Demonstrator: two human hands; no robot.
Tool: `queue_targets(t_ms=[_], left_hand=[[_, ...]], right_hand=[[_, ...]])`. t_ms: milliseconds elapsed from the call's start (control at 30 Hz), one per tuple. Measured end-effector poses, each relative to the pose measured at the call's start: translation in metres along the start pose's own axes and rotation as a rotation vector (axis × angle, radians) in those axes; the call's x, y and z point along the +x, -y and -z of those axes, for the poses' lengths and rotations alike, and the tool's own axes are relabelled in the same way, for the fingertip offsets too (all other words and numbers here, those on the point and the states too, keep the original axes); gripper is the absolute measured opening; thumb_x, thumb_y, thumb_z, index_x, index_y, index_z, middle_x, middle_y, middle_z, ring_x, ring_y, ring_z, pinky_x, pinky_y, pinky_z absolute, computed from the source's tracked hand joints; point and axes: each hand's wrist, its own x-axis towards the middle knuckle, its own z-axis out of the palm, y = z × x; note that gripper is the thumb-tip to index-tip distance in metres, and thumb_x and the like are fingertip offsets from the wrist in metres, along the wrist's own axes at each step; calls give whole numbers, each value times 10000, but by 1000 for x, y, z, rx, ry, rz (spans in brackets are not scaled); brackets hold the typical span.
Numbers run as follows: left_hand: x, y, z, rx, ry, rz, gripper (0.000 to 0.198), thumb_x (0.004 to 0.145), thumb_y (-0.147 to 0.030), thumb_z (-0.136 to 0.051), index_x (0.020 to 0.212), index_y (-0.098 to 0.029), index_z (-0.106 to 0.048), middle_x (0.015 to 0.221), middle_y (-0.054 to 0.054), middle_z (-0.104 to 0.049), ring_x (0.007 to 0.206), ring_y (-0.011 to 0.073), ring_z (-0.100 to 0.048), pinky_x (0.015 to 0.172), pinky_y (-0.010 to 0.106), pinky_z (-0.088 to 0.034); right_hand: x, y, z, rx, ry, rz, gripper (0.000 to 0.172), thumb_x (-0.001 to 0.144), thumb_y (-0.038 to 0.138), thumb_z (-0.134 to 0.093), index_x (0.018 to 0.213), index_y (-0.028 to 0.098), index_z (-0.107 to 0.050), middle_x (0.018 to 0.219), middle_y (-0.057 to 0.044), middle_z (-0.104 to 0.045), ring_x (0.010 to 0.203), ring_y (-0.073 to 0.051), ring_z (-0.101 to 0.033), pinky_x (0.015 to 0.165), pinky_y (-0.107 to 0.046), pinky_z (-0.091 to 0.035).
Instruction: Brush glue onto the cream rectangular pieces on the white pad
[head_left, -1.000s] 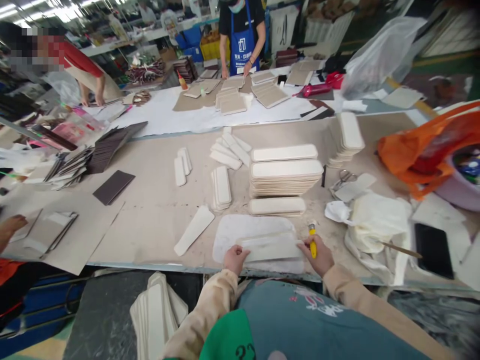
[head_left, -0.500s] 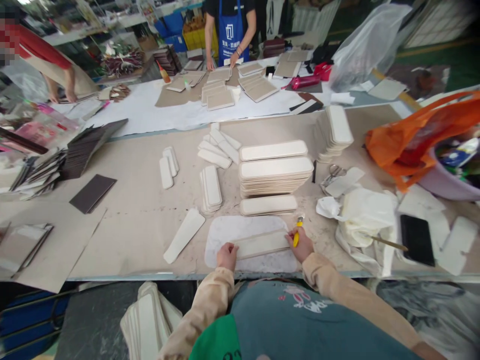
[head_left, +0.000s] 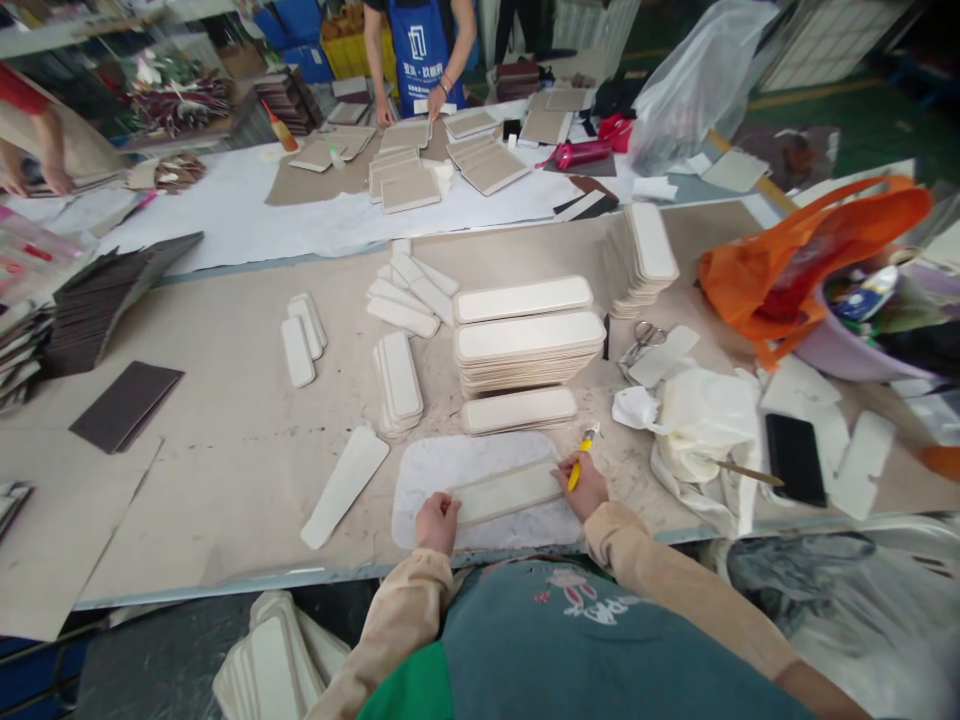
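A long pale strip (head_left: 510,492) with beige edges lies on a white rounded board (head_left: 420,465) at the table's front edge. My left hand (head_left: 437,522) pinches its left end between thumb and fingers. At the right end, my right hand (head_left: 586,487) holds the strip's edge with its fingertips. That same hand also grips a yellow utility knife (head_left: 576,472), its tip pointing up and away. Just behind the board sit a low stack of pale strips (head_left: 519,410) and a taller stack (head_left: 531,340).
Smaller pale pieces (head_left: 401,375) lie left of the stacks. Scissors (head_left: 646,338), a white plastic bag (head_left: 705,420), a black phone (head_left: 795,460) and an orange bag (head_left: 810,260) are on the right. Dark folded sheets (head_left: 124,405) lie left. A co-worker in a blue apron (head_left: 418,50) stands opposite.
The view has turned slightly right, so the table's things appear further left. Both my hands keep their hold on the strip, and the knife stays in my right hand.
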Motion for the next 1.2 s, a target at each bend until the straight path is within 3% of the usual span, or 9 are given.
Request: queue_targets(t_ms=[200, 433, 700, 867, 1067, 1200], left_hand=[[0, 0, 1, -24, -1, -11, 115, 785, -290, -550, 780, -175, -559, 697, 7, -605, 683, 135, -567, 637, 235, -382], [3, 6, -3, -41, -3, -83, 217, 803, -286, -518, 1000, -195, -526, 622, -37, -546, 641, 133, -558, 625, 234, -386], [5, 9, -7, -41, -24, -141, 210, 797, -273, -519, 992, -202, -551, 652, -27, -549, 681, 137, -564, 648, 235, -401], [6, 10, -9, -62, -16, -104, 236, 788, -286, -525, 1004, -191, -531, 633, -32, -539, 650, 138, -559, 639, 239, -404], [4, 19, -4, -211, -24, -50, 289, 794, -341, -508, 1028, -172, -497, 661, -25, -570, 618, 118, -562, 626, 225, -420], [0, 28, 0, -232, -39, -32, 321, 807, -366, -477, 1061, -169, -475, 731, -10, -583, 585, 101, -551, 597, 219, -422]], right_hand=[[-2, -4, 2, -18, 1, 13, 334, 679, 431, -612, 873, 238, -420, 883, -43, -651, 782, -223, -643, 722, -402, -509], [-5, -10, 0, -14, 11, -16, 321, 690, 425, -598, 885, 236, -427, 900, -36, -658, 794, -216, -650, 722, -401, -515], [-3, -6, -1, -18, -5, -10, 309, 719, 438, -584, 875, 239, -405, 892, -36, -654, 784, -223, -649, 702, -403, -517], [-5, -2, -2, -51, -20, 6, 312, 730, 461, -564, 882, 233, -417, 884, -46, -658, 787, -225, -648, 698, -394, -511], [-15, -6, 10, -71, -117, 114, 281, 768, 478, -531, 829, 229, -418, 948, -76, -653, 838, -223, -630, 741, -397, -507], [-26, -13, 27, -126, 13, 322, 188, 789, 397, -551, 752, 235, -464, 1071, -90, -634, 987, -231, -595, 860, -405, -485]])
